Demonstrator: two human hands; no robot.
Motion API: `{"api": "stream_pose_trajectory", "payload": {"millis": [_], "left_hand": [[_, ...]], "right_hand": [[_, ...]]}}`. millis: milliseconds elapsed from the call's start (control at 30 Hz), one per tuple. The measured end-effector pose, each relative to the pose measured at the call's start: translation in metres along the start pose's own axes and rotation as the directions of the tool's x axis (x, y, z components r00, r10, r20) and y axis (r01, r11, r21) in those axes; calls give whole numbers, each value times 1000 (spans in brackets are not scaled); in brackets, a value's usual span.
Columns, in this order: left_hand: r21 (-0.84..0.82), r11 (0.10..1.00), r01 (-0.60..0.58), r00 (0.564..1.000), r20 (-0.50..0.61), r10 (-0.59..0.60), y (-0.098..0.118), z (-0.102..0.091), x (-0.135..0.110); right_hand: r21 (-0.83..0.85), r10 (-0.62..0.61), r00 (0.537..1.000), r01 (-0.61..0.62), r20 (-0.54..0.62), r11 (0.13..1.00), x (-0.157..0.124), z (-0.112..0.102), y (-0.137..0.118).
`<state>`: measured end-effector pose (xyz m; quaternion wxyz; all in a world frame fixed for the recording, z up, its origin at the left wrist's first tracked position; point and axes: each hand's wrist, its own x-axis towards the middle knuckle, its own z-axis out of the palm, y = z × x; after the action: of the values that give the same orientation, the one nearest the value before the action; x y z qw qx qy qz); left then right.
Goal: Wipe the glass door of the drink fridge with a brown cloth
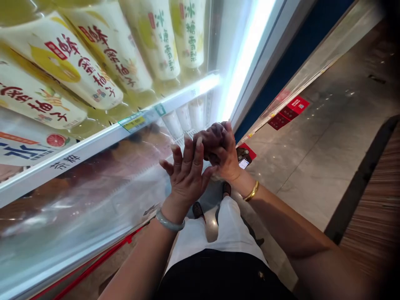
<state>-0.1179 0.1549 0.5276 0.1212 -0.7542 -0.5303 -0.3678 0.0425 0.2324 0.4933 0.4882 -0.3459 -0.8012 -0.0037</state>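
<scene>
My right hand (229, 160) is closed round a crumpled dark brown cloth (212, 139), at the front of a lit drinks cabinet near its right-hand frame. Close beside it, my left hand (187, 177) is stretched flat with the fingers spread, and nothing shows in it. Its fingertips come near the cloth; whether they touch it, I cannot tell. Behind the hands, bottles with white labels (106, 46) stand on a shelf with a pale edge strip (184, 96). A yellow and green price tag (134, 121) sits on that strip.
A bright light strip (246, 62) runs up the cabinet's right side beside a dark blue panel (300, 54). Red cards (289, 112) show at the right. Below are my white trousers (233, 233), my shoes and the grey tiled floor (296, 162). A red rail (103, 254) edges the cabinet's base.
</scene>
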Motion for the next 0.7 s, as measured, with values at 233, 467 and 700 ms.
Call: {"api": "stream_pose_trajectory", "payload": {"millis": [233, 467, 700], "left_hand": [[83, 993, 83, 991, -113, -73, 25, 21, 9], [232, 956, 178, 973, -188, -135, 56, 94, -8], [276, 932, 233, 944, -293, -149, 57, 145, -20]], "right_hand": [[-167, 19, 999, -27, -45, 986, 36, -29, 22], [43, -285, 957, 283, 54, 958, 3, -33, 81], [106, -323, 940, 334, -109, 937, -6, -24, 106]]}}
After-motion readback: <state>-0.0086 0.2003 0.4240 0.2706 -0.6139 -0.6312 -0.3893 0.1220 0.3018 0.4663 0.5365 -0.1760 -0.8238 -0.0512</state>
